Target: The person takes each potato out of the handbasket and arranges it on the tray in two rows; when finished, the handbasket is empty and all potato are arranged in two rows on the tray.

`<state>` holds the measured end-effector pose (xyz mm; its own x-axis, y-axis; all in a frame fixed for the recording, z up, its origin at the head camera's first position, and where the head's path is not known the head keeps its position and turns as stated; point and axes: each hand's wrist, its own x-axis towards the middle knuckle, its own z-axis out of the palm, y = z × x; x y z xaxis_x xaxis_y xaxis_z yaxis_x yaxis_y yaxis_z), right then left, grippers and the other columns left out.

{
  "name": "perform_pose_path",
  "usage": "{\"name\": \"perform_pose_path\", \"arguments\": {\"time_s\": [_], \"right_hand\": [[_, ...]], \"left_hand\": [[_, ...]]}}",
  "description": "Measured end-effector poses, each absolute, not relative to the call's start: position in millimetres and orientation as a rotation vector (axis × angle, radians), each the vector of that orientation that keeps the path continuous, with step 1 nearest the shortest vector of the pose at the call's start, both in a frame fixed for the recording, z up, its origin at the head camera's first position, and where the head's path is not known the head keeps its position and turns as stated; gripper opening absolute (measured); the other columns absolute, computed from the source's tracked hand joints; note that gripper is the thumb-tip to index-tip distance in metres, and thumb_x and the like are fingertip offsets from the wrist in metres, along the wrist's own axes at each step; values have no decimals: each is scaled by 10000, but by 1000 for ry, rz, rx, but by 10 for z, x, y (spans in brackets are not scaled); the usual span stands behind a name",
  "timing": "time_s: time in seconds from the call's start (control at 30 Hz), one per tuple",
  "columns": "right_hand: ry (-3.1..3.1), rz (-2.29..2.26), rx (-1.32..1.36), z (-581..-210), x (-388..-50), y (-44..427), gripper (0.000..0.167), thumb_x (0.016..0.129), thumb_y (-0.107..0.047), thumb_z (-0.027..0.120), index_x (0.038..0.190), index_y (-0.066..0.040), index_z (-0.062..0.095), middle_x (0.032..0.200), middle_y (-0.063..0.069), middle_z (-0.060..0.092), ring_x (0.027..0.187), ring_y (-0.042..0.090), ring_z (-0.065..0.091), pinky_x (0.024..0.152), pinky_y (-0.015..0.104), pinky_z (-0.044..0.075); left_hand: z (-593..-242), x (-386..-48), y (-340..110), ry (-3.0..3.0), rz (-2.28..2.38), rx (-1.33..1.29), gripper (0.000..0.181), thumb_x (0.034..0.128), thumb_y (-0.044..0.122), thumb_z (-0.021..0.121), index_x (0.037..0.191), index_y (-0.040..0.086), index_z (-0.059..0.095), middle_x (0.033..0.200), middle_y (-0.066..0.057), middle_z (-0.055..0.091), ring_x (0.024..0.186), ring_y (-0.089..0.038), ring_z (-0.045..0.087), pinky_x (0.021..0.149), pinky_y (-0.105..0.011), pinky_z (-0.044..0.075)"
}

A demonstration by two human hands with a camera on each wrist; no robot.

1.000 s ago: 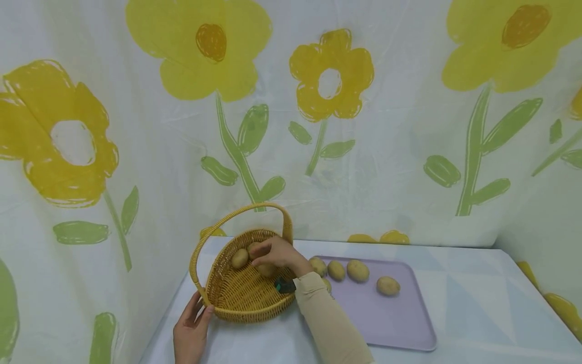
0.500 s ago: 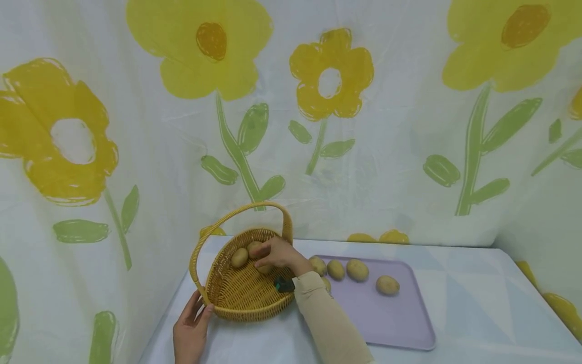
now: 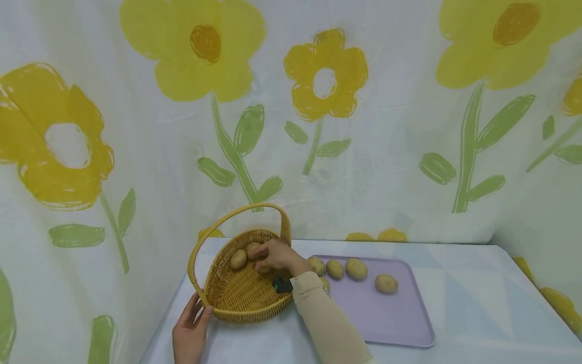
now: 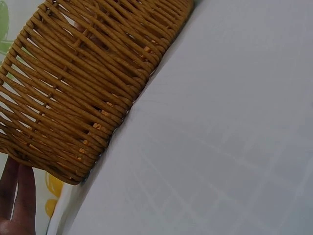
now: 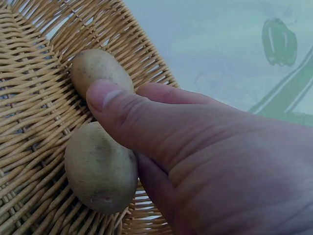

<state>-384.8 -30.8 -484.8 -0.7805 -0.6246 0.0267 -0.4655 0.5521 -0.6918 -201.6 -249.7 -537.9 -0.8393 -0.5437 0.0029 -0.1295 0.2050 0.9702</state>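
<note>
Right hand (image 3: pixel 276 254): barely shifted, beside potatoes (image 5: pixel 101 169) inside basket (image 3: pixel 252 315); cannot tell if pinching any.
Left hand (image 3: pixel 191 328): pinching basket, near left.
Tray (image 3: pixel 395 318): right, holding 5 more; placing likely unfinished.

left hand (image 3: pixel 190 333): thumb (image 3: pixel 205 316) and fingers (image 3: pixel 188 309) gripping | right hand (image 3: pixel 278 254): back upward, thumb extended | right forearm (image 3: pixel 329 318): angled inward
</note>
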Motion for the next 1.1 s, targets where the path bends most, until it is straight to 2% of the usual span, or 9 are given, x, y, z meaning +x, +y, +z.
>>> {"name": "perform_pose_path", "arguments": {"time_s": [0.67,1.1], "right_hand": [[2622,-971,-879,-4875,-3836,-312,359,839,-272,855,1189,-256,777,1249,-102,738,1217,125,650,1033,247,576],[2625,-896,-889,-4870,-3834,-311,360,827,-287,868,1175,-245,786,1242,-80,744,1129,92,673,930,194,591]], "left_hand": [[-5380,-2013,-2483,-2128,-1649,638,651,971,194,720,1546,83,436,1554,-132,503,1398,-403,479,831,116,420],[-5383,-2018,-2480,-2127,-1646,631,650,969,183,722,1544,78,437,1549,-144,507,1392,-419,482,823,115,423]]}}
